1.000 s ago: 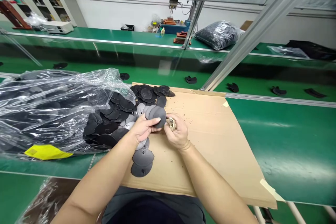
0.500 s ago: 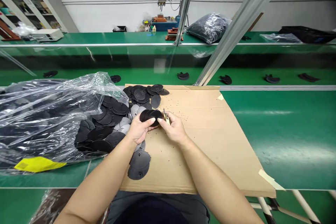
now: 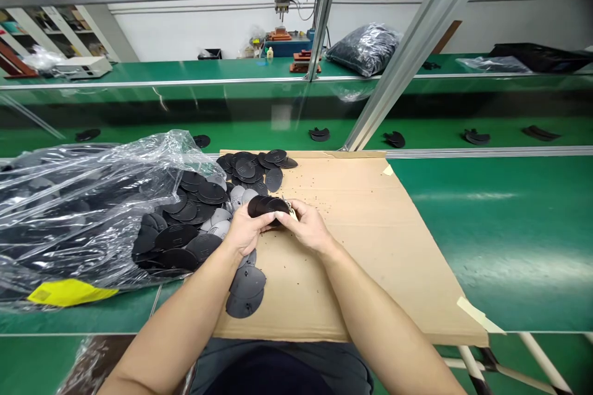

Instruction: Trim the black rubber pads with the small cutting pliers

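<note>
In the head view my left hand (image 3: 247, 229) grips a fanned stack of black oval plastic discs (image 3: 265, 205), thumb across their near edge, over the cardboard sheet (image 3: 370, 259). My right hand (image 3: 306, 226) is closed around small nippers (image 3: 293, 212) with a pale handle; the fingers hide most of the tool. Its thumb presses on the stack's right end. Close by on the left, a heap of loose discs (image 3: 185, 241) spills from a clear plastic bag (image 3: 92, 197). Another pile of discs (image 3: 248, 166) lies behind my hands, and several discs (image 3: 247, 287) overlap in front.
Small black specks dot the cardboard. Behind it, curved black parts (image 3: 319, 134) are spaced along a green belt. A slanted metal post (image 3: 403, 55) rises at the cardboard's back edge. A filled bag (image 3: 364, 49) sits on the far shelf.
The nippers have tipped in towards the discs and my fingers now cover more of them. My right thumb has shifted slightly along the stack, which tilts a little differently.
</note>
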Motion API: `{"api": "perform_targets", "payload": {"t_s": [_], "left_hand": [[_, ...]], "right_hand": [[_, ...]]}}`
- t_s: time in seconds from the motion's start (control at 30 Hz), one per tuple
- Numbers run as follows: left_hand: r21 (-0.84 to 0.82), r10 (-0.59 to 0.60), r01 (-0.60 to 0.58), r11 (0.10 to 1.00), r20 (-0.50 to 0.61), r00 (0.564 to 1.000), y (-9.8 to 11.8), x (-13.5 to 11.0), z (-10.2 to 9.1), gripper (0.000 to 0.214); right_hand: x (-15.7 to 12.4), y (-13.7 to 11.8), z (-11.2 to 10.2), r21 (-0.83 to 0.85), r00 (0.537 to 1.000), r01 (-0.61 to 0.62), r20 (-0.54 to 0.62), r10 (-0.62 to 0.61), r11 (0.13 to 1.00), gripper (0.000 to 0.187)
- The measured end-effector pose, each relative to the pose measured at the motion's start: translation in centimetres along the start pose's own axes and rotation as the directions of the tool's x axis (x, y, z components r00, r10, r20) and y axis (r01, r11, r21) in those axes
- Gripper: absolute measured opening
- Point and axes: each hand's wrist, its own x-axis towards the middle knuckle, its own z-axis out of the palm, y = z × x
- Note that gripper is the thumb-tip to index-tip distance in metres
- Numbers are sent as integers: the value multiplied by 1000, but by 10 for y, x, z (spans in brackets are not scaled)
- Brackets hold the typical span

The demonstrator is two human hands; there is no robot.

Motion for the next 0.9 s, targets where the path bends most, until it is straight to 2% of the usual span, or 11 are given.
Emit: {"api": "perform_targets", "payload": {"t_s": [0.27,0.43,0.6,0.67,0.77,0.9], "left_hand": [[70,83,-86,994,37,996,-6,1,-3,36],[105,72,-82,991,91,993,-6,2,-4,33],[84,84,-95,992,126,989,-4,3,-3,32],[51,49,-56,997,122,991,-1,3,-4,36],[-17,-56,58,998,108,993,2,3,-7,46],[-54,-155,168,984,186,970,3,3,-12,46]], "right_hand": [[0,-4,-4,119,996,-90,14,89,989,37],[0,1,-5,79,997,-77,-22,79,994,40],[-2,0,3,91,993,-60,-96,69,994,40],[-5,-3,6,143,994,1,-112,15,990,35],[-8,-9,9,157,983,166,-102,-151,974,31],[-10,-14,10,-55,922,352,-149,-356,934,15]]}}
